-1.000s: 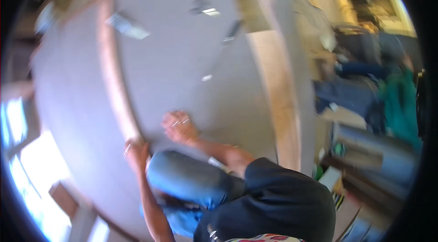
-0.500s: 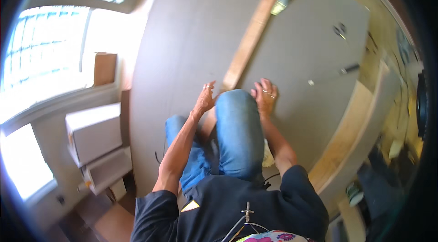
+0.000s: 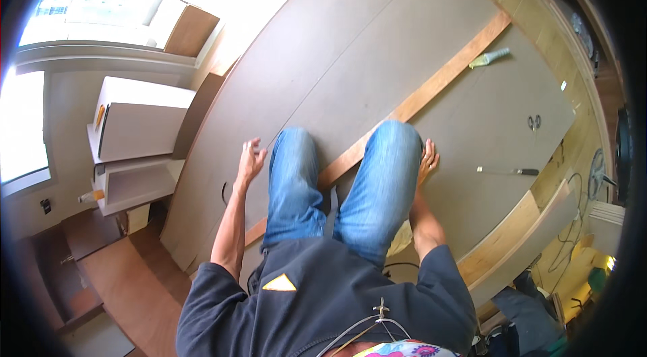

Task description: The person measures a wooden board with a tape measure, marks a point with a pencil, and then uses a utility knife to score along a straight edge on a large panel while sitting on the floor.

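My left hand [image 3: 251, 157] is just outside my left knee, over the large grey panel [image 3: 384, 54]. It holds nothing, and its fingers are loosely bent and apart. Beside my right knee, my right hand [image 3: 428, 160] rests against the panel with fingers stretched out; the knee covers part of it. A long wooden strip [image 3: 431, 91] lies slantwise across the panel, passing under my legs. Right of its far end is a paintbrush [image 3: 492, 57] with a pale handle. A thin seam runs along the panel to the left of the strip.
Small scissors [image 3: 534, 121] and a thin tool with a black handle [image 3: 527, 172] lie at the right. A raised wooden ledge [image 3: 502, 239] borders the near right. White box-like cabinets [image 3: 145, 131] stand at the left below the windows. A cable [image 3: 574, 222] trails on the floor at right.
My view has turned, so the panel and strip slant more to the right. My knees are farther apart. My left hand has moved left, away from the strip; my right stays by the right knee.
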The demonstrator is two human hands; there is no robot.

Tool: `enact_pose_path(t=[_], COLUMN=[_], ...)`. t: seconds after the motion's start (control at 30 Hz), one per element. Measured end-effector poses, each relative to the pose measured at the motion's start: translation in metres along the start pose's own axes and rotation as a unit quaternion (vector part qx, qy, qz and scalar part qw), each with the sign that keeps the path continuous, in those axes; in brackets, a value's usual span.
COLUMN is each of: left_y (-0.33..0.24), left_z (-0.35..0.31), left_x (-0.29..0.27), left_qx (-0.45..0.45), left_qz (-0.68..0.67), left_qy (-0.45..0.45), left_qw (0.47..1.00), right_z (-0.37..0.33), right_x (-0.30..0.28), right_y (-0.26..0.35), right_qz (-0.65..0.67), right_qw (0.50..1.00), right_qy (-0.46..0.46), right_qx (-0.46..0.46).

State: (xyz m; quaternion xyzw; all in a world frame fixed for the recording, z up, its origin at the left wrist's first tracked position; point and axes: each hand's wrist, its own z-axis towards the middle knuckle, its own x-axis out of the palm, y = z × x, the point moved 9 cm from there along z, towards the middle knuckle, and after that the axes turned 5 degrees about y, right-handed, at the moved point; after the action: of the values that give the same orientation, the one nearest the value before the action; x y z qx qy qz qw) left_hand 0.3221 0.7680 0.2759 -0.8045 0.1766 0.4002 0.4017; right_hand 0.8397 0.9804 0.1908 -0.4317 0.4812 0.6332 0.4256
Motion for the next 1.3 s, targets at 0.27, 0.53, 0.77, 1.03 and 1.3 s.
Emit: enact_pose_path(t=[0.27, 0.53, 0.77, 1.03, 1.3], left_y=[-0.046, 0.026, 0.065, 0.083, 0.085], left_z=[0.091, 0.238, 0.284, 0.284, 0.284], left_x=[0.039, -0.032, -0.014, -0.02, -0.022], left_qx=[0.076, 0.007, -0.106, -0.131, -0.128], left_qz=[-0.035, -0.035, 0.039, 0.037, 0.024], left_qy=[-0.054, -0.245, -0.274, -0.242, -0.229], left_qw=[0.995, 0.969, 0.955, 0.961, 0.965], right_z=[-0.005, 0.049, 0.223, 0.343, 0.319], right_x=[0.015, -0.013, -0.008, 0.163, 0.396], right_y=[0.008, 0.018, 0.273, 0.758, 0.881], right_qz=[-0.072, 0.102, 0.18, 0.277, 0.008], right_qw=[0.992, 0.985, 0.964, 0.769, 0.751], right_qy=[0.072, 0.111, 0.129, 0.224, 0.34], right_qx=[-0.07, 0.079, -0.149, -0.531, -0.566])
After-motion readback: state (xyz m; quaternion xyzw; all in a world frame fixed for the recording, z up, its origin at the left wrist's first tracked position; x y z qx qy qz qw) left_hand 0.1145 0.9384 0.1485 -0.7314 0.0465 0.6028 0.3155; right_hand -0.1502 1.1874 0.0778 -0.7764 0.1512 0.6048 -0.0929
